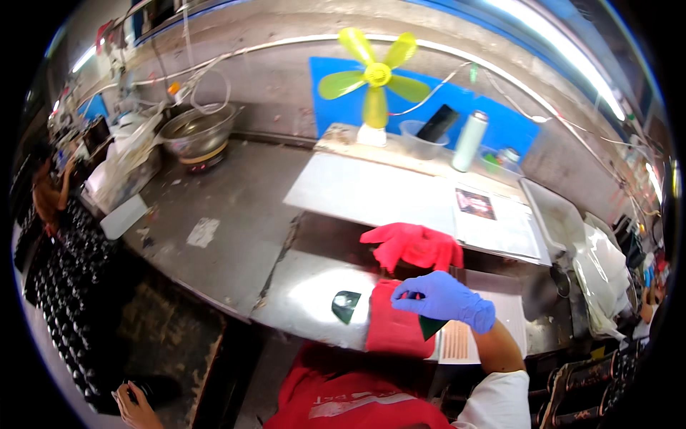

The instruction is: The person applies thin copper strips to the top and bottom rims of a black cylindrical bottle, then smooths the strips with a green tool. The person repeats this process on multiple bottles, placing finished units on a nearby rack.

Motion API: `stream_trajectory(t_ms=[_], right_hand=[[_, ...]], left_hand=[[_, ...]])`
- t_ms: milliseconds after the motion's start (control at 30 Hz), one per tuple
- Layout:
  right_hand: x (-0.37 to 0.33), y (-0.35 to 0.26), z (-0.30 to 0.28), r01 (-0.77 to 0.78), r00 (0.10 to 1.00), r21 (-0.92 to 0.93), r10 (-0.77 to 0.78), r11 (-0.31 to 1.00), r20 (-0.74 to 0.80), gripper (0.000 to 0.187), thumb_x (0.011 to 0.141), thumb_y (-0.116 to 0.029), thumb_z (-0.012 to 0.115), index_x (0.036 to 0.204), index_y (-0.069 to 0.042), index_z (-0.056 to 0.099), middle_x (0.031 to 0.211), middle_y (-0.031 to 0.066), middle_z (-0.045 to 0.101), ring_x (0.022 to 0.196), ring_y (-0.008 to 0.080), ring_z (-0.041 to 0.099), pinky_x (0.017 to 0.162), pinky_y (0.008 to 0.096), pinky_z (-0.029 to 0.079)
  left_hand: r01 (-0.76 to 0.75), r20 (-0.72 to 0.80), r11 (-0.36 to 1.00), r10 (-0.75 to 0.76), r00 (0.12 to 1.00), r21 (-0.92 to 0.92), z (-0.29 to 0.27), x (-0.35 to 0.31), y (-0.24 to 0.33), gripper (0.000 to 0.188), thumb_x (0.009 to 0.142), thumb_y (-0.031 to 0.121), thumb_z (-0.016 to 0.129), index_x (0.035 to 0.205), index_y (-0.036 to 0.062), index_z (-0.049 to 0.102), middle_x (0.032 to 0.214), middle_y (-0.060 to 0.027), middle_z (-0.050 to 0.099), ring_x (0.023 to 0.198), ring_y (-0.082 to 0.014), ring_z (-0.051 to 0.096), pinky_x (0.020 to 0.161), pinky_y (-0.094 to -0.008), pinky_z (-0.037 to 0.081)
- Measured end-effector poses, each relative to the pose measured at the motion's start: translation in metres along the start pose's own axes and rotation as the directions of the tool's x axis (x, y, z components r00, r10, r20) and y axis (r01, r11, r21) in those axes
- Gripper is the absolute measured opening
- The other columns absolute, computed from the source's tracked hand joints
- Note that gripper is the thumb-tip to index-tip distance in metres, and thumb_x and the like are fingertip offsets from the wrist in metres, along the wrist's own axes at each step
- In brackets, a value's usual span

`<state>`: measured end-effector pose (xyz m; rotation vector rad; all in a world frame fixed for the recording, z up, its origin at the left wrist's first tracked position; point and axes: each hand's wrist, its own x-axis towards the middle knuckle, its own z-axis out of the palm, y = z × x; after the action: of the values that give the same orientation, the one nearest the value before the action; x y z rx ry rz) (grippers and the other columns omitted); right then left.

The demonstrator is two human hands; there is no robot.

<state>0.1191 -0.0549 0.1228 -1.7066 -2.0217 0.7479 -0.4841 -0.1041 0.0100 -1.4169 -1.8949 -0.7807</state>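
Observation:
My right hand [444,299], in a blue glove, is over a folded red cloth [400,322] at the table's front. Its thumb and fingers come together; what is between them, if anything, is hidden. From below the palm a dark green piece [432,327] sticks out, and I cannot tell whether it is held or lying there. To the left, a glossy dark green curved piece [346,306] lies on the metal tabletop [300,286]. Far down at the left, my bare left hand [136,409] has its fingers curled at a dark patch, its contents unclear.
Racks of shiny black rounded pieces [61,322] stand left. A crumpled red glove [414,244] lies behind the cloth. Behind are a yellow-green fan [376,75], pale bottle [470,141], plastic tub [421,136] and papers [493,222]. A metal bowl [196,136] is back left.

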Motion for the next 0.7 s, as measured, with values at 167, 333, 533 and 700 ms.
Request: stream_trajectory(t_ms=[167, 333, 533, 700], right_hand=[[-0.059, 0.039, 0.011, -0.074, 0.918, 0.384, 0.214, 0.92, -0.335, 0.035, 0.079, -0.021, 0.07, 0.111, -0.011, 0.062, 0.081, -0.0019, 0.063, 0.058, 0.0061, 0.045, 0.059, 0.0216, 0.043], [-0.075, 0.04, 0.033, -0.035, 0.914, 0.474, 0.22, 0.88, -0.34, 0.073, 0.07, -0.012, 0.075, 0.136, -0.011, 0.042, 0.116, -0.0011, 0.058, 0.054, 0.0021, 0.031, 0.052, 0.0168, 0.036], [-0.081, 0.064, 0.044, -0.199, 0.928, 0.447, 0.314, 0.872, -0.2, 0.088, 0.07, -0.04, 0.077, 0.14, -0.01, 0.032, 0.122, 0.0126, 0.056, 0.106, 0.0243, 0.057, 0.091, 0.0343, 0.044], [-0.062, 0.102, 0.041, -0.317, 0.832, 0.593, 0.517, 0.74, -0.201, 0.063, 0.073, -0.038, 0.074, 0.122, -0.004, 0.053, 0.103, 0.0131, 0.064, 0.095, 0.0202, 0.061, 0.084, 0.0317, 0.046]], left_hand=[[-0.122, 0.044, 0.575, 0.266, 0.963, -0.809, -0.002, 0.069, 0.214, 0.004, 0.067, 0.006, 0.061, 0.069, 0.0032, 0.059, 0.064, -0.0085, 0.057, 0.058, -0.0232, 0.056, 0.056, -0.0318, 0.041], [-0.093, -0.189, -0.167, 0.759, 0.623, -0.981, -0.014, 0.115, 0.393, 0.01, 0.067, 0.013, 0.068, 0.07, 0.0066, 0.061, 0.063, -0.005, 0.06, 0.055, -0.0197, 0.056, 0.052, -0.0294, 0.041], [0.393, -0.018, -0.069, 0.991, 0.13, -0.917, -0.011, 0.08, 0.568, 0.024, 0.084, 0.024, 0.062, 0.088, 0.0, 0.064, 0.079, -0.0084, 0.063, 0.075, -0.012, 0.057, 0.068, -0.0261, 0.045], [0.462, 0.227, 0.083, 0.937, 0.265, -0.883, 0.052, 0.013, 0.577, 0.041, 0.084, 0.018, 0.062, 0.121, 0.004, 0.051, 0.101, -0.0072, 0.057, 0.079, -0.0132, 0.053, 0.072, -0.0271, 0.048]])
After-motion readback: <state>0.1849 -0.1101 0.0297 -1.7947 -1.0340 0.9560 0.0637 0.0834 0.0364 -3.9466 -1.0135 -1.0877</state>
